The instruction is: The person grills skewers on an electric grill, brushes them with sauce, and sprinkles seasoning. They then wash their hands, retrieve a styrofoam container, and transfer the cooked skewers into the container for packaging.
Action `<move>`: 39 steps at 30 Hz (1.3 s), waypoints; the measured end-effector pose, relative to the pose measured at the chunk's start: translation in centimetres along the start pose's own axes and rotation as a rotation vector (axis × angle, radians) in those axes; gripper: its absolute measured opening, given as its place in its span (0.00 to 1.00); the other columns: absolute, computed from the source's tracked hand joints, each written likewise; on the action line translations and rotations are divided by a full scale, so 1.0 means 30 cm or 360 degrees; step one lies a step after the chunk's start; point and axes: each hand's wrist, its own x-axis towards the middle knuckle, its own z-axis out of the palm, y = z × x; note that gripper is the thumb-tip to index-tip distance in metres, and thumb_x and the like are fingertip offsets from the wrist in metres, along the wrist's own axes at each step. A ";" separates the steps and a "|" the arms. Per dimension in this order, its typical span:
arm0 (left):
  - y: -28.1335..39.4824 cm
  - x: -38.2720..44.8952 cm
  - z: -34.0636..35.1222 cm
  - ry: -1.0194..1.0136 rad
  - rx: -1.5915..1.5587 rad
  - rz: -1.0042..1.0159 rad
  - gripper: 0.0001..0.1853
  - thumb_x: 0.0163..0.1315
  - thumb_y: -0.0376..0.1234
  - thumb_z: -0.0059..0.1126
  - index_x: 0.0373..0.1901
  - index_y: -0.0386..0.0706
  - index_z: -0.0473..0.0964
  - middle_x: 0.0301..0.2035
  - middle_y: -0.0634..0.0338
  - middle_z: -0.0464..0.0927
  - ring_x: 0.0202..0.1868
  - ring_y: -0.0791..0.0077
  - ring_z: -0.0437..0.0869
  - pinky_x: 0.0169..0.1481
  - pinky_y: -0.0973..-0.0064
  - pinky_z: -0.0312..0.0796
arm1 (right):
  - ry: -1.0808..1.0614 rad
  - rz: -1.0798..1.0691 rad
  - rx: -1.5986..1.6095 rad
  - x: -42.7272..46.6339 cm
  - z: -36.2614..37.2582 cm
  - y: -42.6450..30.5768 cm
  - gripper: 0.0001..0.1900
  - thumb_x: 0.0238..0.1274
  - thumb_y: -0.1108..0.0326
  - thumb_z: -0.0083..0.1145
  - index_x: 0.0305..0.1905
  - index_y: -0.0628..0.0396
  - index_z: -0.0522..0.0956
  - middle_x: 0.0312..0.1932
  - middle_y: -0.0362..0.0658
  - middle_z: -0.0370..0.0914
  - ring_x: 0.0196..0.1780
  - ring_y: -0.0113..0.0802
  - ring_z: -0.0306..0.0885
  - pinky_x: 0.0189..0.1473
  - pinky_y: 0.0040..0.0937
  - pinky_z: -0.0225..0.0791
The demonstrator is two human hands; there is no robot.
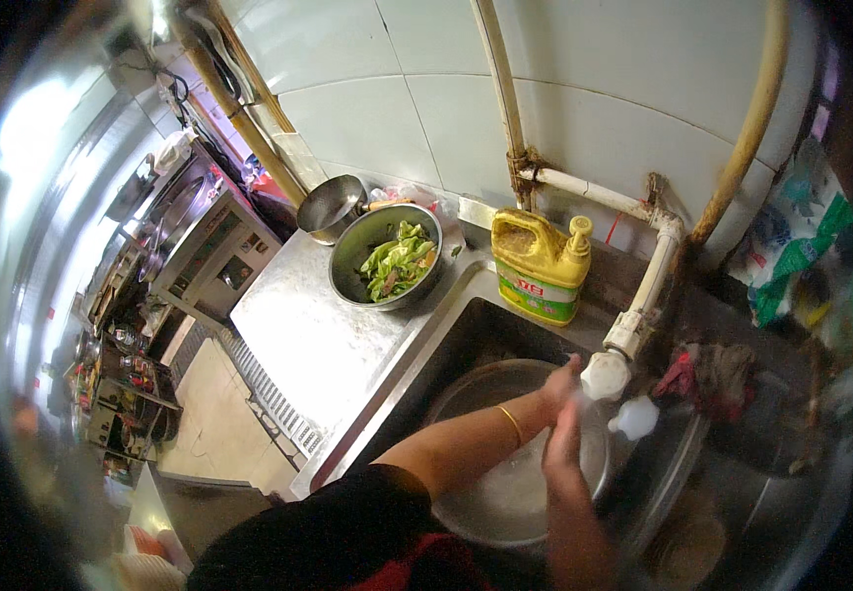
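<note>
Under the white plastic tap [606, 374] at the sink, my two hands meet, blurred. My left hand [561, 383] comes in from the left, with a gold bangle [511, 425] on the wrist. Against it lies my right hand [564, 436], reaching up from below. No object shows in either, but the fingers are too blurred to make out fully. Below them a large round metal basin [493, 510] sits in the stainless steel sink [519, 322]. Its inside is partly hidden by my forearms.
Behind the sink stands a yellow detergent jug [541, 266] with a pump. On the steel counter [300, 310] are a metal bowl [341, 277] of leafy greens [400, 258] and a saucepan [329, 207]. A wet rag [718, 377] lies right of the white tap handle [635, 418].
</note>
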 end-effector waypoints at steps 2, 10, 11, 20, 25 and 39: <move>-0.005 0.035 -0.029 -0.0217 -0.0341 -0.0122 0.17 0.68 0.45 0.49 0.49 0.44 0.75 0.44 0.60 0.80 0.44 0.70 0.81 0.46 0.69 0.75 | -0.0023 -0.0187 -0.0043 0.117 -0.073 0.141 0.33 0.71 0.43 0.38 0.69 0.59 0.59 0.69 0.47 0.58 0.70 0.40 0.57 0.69 0.38 0.53; -0.106 -0.160 0.119 -0.0035 -0.0198 -0.0579 0.30 0.65 0.45 0.57 0.65 0.46 0.63 0.59 0.58 0.71 0.59 0.66 0.71 0.66 0.64 0.62 | -0.0200 0.0147 0.1003 0.315 -0.124 -0.020 0.31 0.68 0.45 0.44 0.65 0.58 0.66 0.65 0.50 0.66 0.66 0.42 0.65 0.68 0.45 0.56; -0.120 -0.167 0.117 0.0058 -0.0232 -0.0650 0.32 0.63 0.43 0.61 0.66 0.46 0.62 0.59 0.59 0.71 0.59 0.66 0.71 0.67 0.65 0.62 | -0.0284 0.0109 0.1215 0.330 -0.142 0.023 0.32 0.67 0.44 0.44 0.64 0.59 0.67 0.63 0.50 0.69 0.64 0.42 0.67 0.66 0.45 0.59; -0.097 -0.028 -0.075 0.0111 -0.0603 0.0045 0.24 0.70 0.50 0.45 0.52 0.40 0.73 0.35 0.56 0.81 0.33 0.68 0.82 0.42 0.69 0.77 | -0.0064 0.0631 0.1915 0.104 -0.029 -0.040 0.24 0.65 0.51 0.49 0.56 0.59 0.72 0.48 0.49 0.78 0.51 0.43 0.76 0.55 0.42 0.70; -0.103 0.041 -0.206 -0.0239 -0.0419 -0.0819 0.21 0.69 0.48 0.46 0.38 0.38 0.77 0.25 0.57 0.80 0.22 0.76 0.80 0.23 0.80 0.74 | -0.0913 0.0390 0.1376 0.117 -0.198 0.124 0.15 0.66 0.60 0.50 0.49 0.59 0.70 0.38 0.47 0.75 0.41 0.39 0.75 0.44 0.38 0.67; -0.018 -0.017 0.040 -0.0194 -0.0681 -0.0575 0.23 0.71 0.49 0.39 0.31 0.42 0.77 0.26 0.55 0.80 0.33 0.63 0.81 0.46 0.62 0.74 | -0.0351 0.0113 0.0985 0.111 -0.151 -0.065 0.21 0.68 0.49 0.50 0.57 0.52 0.72 0.45 0.41 0.79 0.42 0.37 0.79 0.38 0.33 0.74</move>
